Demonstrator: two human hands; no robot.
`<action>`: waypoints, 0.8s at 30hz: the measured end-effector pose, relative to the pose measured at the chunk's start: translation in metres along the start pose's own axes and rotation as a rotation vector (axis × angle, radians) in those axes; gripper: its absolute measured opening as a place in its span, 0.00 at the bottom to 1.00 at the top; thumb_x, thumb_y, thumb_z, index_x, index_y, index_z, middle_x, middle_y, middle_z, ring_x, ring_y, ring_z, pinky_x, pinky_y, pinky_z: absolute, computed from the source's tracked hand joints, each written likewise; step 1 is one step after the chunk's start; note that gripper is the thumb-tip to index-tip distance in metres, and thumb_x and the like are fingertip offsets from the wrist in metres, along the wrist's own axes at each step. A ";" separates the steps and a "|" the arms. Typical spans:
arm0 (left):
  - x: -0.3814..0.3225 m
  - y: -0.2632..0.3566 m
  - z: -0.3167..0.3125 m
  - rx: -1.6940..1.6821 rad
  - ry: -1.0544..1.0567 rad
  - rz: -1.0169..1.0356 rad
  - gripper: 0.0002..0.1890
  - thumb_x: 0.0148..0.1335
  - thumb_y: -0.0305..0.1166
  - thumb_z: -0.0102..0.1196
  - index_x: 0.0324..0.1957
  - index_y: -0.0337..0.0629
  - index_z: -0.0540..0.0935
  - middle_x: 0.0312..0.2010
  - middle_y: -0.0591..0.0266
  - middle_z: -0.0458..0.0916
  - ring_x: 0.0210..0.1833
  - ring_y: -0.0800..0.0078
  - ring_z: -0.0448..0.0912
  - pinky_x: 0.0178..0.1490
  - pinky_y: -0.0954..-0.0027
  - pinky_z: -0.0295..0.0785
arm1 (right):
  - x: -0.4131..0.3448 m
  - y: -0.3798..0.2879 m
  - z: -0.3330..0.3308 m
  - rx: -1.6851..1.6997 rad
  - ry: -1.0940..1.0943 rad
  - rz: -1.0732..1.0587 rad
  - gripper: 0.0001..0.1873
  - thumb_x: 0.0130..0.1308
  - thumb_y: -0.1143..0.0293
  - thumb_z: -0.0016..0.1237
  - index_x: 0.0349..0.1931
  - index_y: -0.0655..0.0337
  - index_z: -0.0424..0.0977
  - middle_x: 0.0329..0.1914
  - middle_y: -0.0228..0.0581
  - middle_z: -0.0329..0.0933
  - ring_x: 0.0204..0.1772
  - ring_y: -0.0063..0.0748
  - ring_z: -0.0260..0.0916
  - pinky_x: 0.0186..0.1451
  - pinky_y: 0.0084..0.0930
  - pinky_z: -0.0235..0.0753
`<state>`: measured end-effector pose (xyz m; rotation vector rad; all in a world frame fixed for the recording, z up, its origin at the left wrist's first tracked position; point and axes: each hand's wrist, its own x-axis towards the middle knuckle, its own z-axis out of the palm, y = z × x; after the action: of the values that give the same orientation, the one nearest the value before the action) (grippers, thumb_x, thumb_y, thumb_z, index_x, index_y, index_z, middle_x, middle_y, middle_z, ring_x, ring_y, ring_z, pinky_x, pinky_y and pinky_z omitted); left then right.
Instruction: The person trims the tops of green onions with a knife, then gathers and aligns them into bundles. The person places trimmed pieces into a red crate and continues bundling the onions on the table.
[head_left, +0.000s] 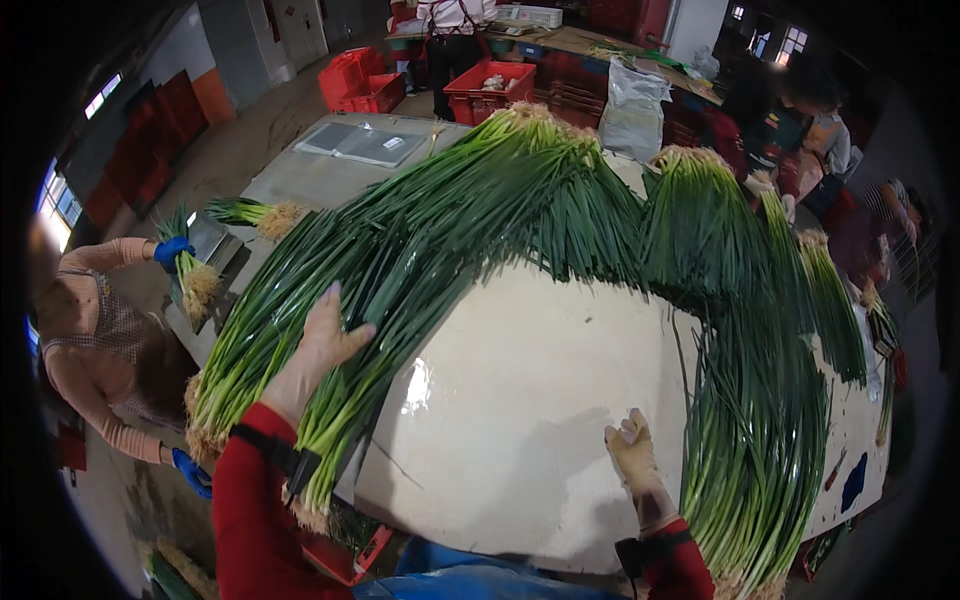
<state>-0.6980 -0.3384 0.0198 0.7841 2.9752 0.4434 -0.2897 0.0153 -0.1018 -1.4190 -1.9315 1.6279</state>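
Observation:
My left hand (327, 334) is over the dark green leaves of the left heap of green onions (300, 300), its thumb and fingers spread. Whether it presses on the leaves or hovers just above them I cannot tell. My right hand (634, 448) is above the pale tabletop (525, 360), fingers loosely curled, nothing visible in it. Right of that hand lies another long heap of green onions (750, 450), its roots towards me. Further bunches (592, 202) lie across the far side, roots outward and leaf tips inward, so the heaps arch around the tabletop.
At the left, a co-worker's blue-gloved hand (174, 251) holds a rooted bunch (198, 289); the other blue glove (192, 474) hangs below. People work at the right. Red crates (491, 88) and a plastic sack (634, 112) stand beyond. A knife (834, 471) and blue cloth (853, 482) lie right.

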 end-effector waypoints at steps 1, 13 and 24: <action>0.033 -0.003 0.002 -0.049 0.059 0.055 0.54 0.54 0.50 0.69 0.72 0.26 0.54 0.67 0.31 0.63 0.71 0.43 0.63 0.74 0.58 0.58 | 0.013 -0.015 0.009 -0.015 -0.004 -0.034 0.48 0.60 0.63 0.62 0.74 0.65 0.47 0.71 0.57 0.61 0.70 0.45 0.64 0.64 0.35 0.72; 0.343 -0.058 0.079 0.115 0.090 -0.158 0.69 0.39 0.66 0.72 0.74 0.33 0.50 0.66 0.35 0.68 0.71 0.47 0.65 0.74 0.52 0.55 | 0.283 -0.201 0.132 -0.228 0.319 -0.060 0.68 0.50 0.38 0.64 0.74 0.77 0.37 0.76 0.68 0.48 0.78 0.57 0.48 0.78 0.34 0.53; 0.363 0.020 0.118 -0.610 -0.581 0.012 0.60 0.47 0.55 0.75 0.70 0.27 0.56 0.61 0.40 0.73 0.64 0.56 0.72 0.63 0.61 0.71 | 0.246 -0.220 0.212 -0.734 0.066 -0.223 0.71 0.55 0.46 0.65 0.72 0.76 0.20 0.70 0.77 0.51 0.74 0.64 0.53 0.75 0.45 0.57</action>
<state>-0.9932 -0.1136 -0.0733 0.6986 2.1282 0.8834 -0.6728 0.0964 -0.0806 -1.3643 -2.6724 0.7788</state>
